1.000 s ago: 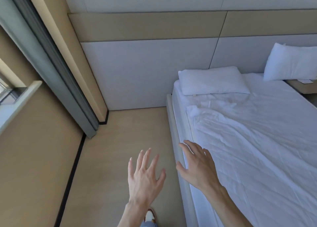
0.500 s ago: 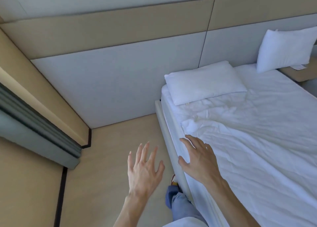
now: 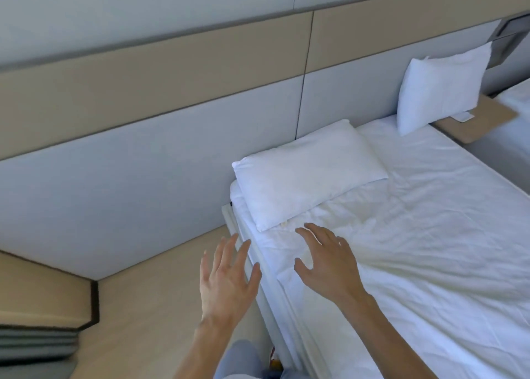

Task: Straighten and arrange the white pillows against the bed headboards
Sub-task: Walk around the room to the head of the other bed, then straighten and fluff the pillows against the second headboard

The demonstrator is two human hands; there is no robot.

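A single bed with a rumpled white sheet [image 3: 415,249] stands along a wall of padded grey headboard panels [image 3: 114,183] topped by a tan padded band [image 3: 160,71]. A pale wood-look floor [image 3: 143,307] runs along the bed's left side. At the upper right, a tan bedside ledge [image 3: 476,123] carries a small white card [image 3: 462,116], and beyond it shows the edge of a second white bed [image 3: 513,103].

The person's left hand [image 3: 226,281] is raised over the floor beside the mattress edge, palm down, fingers spread wide and holding nothing. The right hand [image 3: 327,264] reaches out over the sheet with fingers splayed and slightly curled, also empty; its fingertips [image 3: 301,231] lie just short of the nearer pillow's front edge, and whether they touch the sheet cannot be told. Both forearms are bare, and a blue-grey trouser leg [image 3: 241,358] shows at the bottom.

Two white pillows are in view. The flat white rectangular pillow [image 3: 307,172] lies at the head of the bed on its left corner, turned askew, one long side near the headboard. The upright white pillow [image 3: 441,89] leans against the headboard at the bed's far right corner, beside the ledge. Two hands and two beds are visible.
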